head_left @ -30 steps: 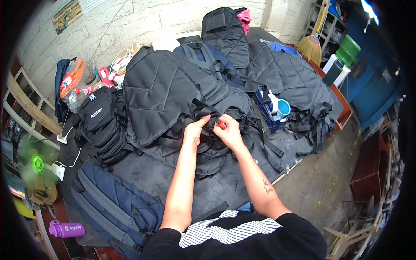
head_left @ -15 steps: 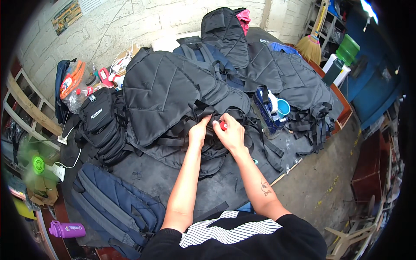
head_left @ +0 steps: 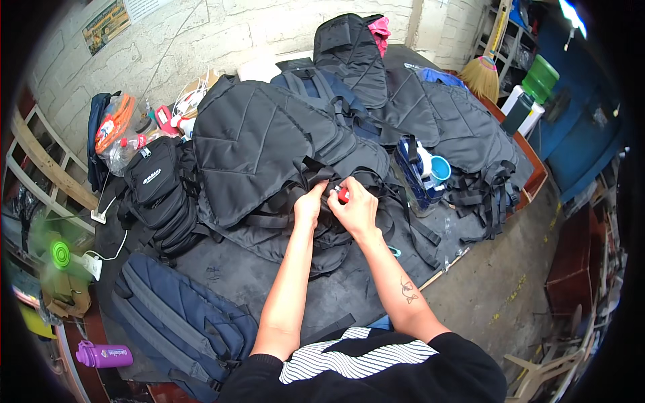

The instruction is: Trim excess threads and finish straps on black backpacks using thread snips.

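My left hand (head_left: 308,208) is closed on a black webbing strap (head_left: 310,172), whose loops stand up past the fingertips. Close beside it, my right hand (head_left: 357,211) grips a small red lighter (head_left: 344,195); its top points at the strap, and the fingers partly cover it. I cannot make out a flame. Both hands are over a heap of black quilted backpack panels (head_left: 248,131) with straps hanging from their lower edges. The strap's far end is lost among the dark webbing under my hands.
A black backpack (head_left: 156,191) and a navy one (head_left: 178,316) lie on the left of the dark table. A clear box (head_left: 415,178) with tape rolls stands right of my hands. More panels (head_left: 463,121) are stacked behind. A purple bottle (head_left: 105,354) and blurred fan (head_left: 60,254) sit far left.
My right hand has shifted slightly left and turned a little, bringing the red lighter nearer the strap. My left hand keeps its hold on the webbing, almost still.
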